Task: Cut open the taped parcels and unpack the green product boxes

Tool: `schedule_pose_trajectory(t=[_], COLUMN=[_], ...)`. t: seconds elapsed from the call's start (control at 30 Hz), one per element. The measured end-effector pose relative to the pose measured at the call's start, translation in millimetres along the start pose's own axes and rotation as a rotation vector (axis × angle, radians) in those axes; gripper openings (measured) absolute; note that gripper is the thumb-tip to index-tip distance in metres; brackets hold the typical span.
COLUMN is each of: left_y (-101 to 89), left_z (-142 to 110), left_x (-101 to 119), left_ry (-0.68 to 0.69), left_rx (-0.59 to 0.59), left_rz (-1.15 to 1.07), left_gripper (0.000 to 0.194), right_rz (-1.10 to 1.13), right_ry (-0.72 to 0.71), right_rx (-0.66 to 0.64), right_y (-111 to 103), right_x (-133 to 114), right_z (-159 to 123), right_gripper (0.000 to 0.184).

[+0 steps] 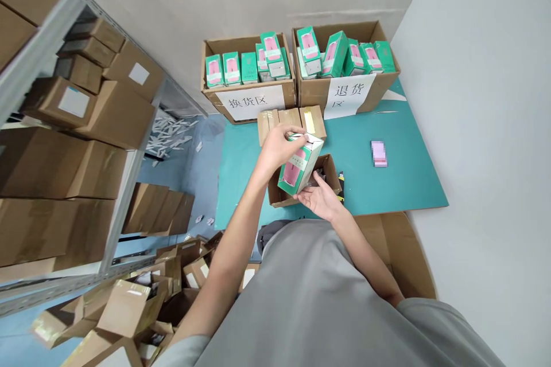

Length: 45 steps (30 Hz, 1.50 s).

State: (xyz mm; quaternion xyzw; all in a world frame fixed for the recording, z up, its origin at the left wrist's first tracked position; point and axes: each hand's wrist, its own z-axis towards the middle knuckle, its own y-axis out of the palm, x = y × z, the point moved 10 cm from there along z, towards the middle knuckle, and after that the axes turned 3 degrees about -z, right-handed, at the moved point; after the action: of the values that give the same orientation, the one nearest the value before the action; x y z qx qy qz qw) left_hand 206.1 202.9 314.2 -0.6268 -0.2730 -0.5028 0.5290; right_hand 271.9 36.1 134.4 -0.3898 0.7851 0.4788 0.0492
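My left hand [278, 146] grips the top end of a green and pink product box [299, 165], fingers curled over its open flap. My right hand [319, 198] supports the box's lower end from beneath, palm up with fingers partly bent. The box is tilted above a small open brown carton [331, 172] that sits on the teal mat [387, 183].
Two large cartons [247, 100] [346, 92] with white labels hold several more green boxes at the wall. Small sealed brown boxes [290, 120] lie before them. A pink item [379, 153] rests on the mat. Shelving with cartons [64, 143] stands left; torn cartons [129, 309] litter the floor.
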Motion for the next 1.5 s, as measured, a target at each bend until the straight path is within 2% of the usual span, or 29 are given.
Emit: schedule_pose_trajectory(t=[0.1,0.2,0.37,0.5,0.6,0.73,0.87,0.97,1.1,1.27,1.37,1.5], left_y=[-10.6,-22.1,-28.2,-32.7,-40.7,-52.8,-53.4,-44.1,-24.4,-19.4,-32.7,-77.1], left_z=[-23,-48,-75,-82,-80,-71,-54,-43,-30,-8,12,56], left_x=[12,7,-37,-71,-82,-79,-77,-85,-105,-129,-137,-139], left_ry=[0.043,0.048,-0.061,-0.134,-0.162,-0.176,-0.204,-0.218,-0.279,-0.332,-0.309,-0.187], left_rx=[0.046,0.108,0.144,0.161,0.211,0.273,0.234,0.165,0.071,0.062,0.134,0.341], left_rz=[-0.083,-0.210,-0.378,-0.399,-0.410,-0.396,-0.379,-0.422,-0.529,-0.570,-0.574,-0.517], left_gripper=[0.027,0.041,0.050,0.050,0.052,0.050,0.052,0.056,0.061,0.060,0.058,0.059], right_rz=[-0.033,-0.048,-0.129,-0.144,-0.182,-0.169,-0.161,-0.245,-0.376,-0.519,-0.618,-0.744], right_ry=[-0.116,-0.234,-0.410,-0.449,-0.472,-0.415,-0.408,-0.506,-0.595,-0.697,-0.701,-0.693], right_rx=[-0.008,0.071,0.191,0.232,0.212,0.183,0.186,0.214,0.259,0.325,0.256,0.003], right_y=[-2,-7,-11,-6,6,20,22,21,25,37,66,136], right_x=[-28,-61,-105,-119,-124,-118,-126,-153,-193,-233,-244,-251], right_z=[1,2,8,19,28,40,52,55,63,91,125,181], right_gripper=[0.077,0.071,0.048,0.055,0.056,0.059,0.067,0.073,0.079,0.079,0.073,0.072])
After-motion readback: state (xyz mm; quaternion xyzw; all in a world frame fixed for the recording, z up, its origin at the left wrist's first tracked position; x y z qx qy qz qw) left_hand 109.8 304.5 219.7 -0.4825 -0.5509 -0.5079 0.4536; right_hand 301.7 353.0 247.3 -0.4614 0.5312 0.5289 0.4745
